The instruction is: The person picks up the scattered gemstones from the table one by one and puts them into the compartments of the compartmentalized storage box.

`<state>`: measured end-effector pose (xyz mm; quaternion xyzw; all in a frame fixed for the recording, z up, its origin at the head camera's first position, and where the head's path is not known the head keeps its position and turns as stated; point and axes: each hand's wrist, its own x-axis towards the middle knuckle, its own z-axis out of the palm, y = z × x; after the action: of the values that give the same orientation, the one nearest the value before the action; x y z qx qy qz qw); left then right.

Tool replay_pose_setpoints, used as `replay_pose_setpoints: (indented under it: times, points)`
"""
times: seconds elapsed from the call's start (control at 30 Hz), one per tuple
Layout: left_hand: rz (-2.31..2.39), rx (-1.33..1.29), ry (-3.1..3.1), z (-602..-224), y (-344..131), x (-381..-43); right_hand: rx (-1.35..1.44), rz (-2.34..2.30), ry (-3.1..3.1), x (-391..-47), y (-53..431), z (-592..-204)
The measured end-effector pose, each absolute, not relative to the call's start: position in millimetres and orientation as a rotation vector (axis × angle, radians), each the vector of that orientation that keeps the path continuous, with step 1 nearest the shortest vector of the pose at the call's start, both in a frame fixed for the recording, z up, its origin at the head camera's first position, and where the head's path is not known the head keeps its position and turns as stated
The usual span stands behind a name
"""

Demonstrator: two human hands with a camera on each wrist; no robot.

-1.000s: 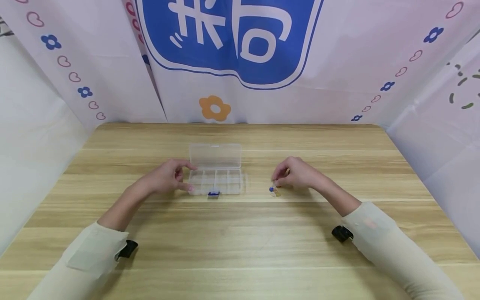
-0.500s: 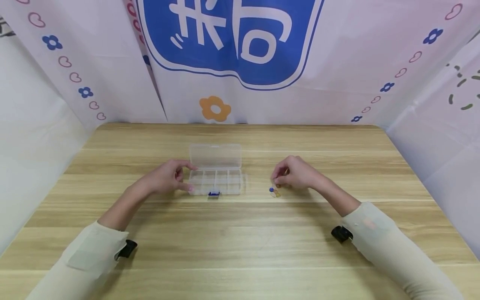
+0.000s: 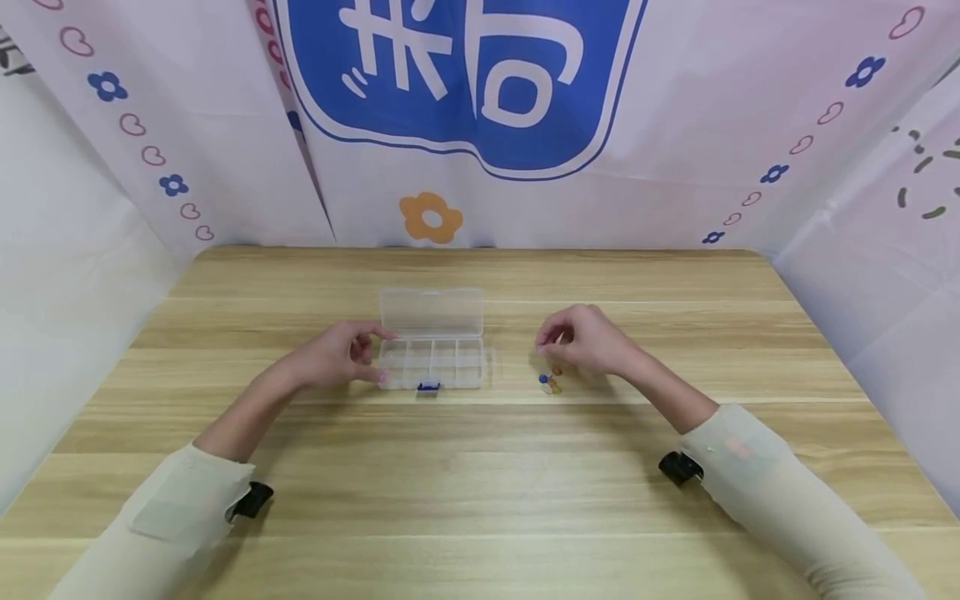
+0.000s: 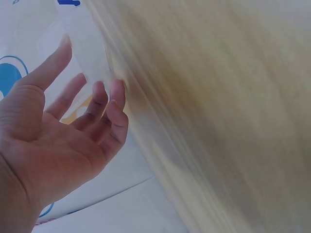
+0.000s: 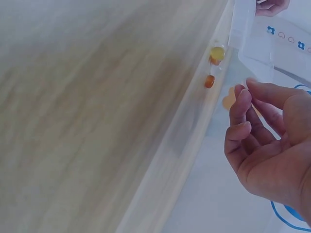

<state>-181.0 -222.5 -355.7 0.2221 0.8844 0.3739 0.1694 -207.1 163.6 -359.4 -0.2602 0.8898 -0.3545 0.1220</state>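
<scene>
A clear plastic compartment box (image 3: 431, 364) stands with its lid (image 3: 432, 312) raised at the back and a blue latch (image 3: 428, 387) in front. My left hand (image 3: 333, 354) holds its left end, thumb at the front corner and index finger at the back. My right hand (image 3: 588, 337) is raised just above the table, thumb and index fingertips pinched together on what seems a tiny clear bead, mostly hidden. Below those fingertips lie several small beads: a blue bead (image 3: 543, 378), an orange bead (image 5: 209, 81), a yellow bead (image 5: 217, 53) and clear ones.
The wood-grain table (image 3: 480, 483) spreads around the box and beads. A printed white cloth (image 3: 360, 192) hangs behind its back edge, with more white cloth at both sides. Black wrist devices (image 3: 680, 468) sit at the sleeves.
My right hand has lifted a little and shifted slightly left from the beads, exposing an orange bead beneath it. The left hand and the box have stayed put.
</scene>
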Motion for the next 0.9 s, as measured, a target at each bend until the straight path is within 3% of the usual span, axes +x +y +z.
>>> replay_pose_setpoints:
  times: [0.9]
  points:
    - [1.217, 0.543, 2.423, -358, -225, -179, -0.81, -1.117, 2.522, -207, 143, -357]
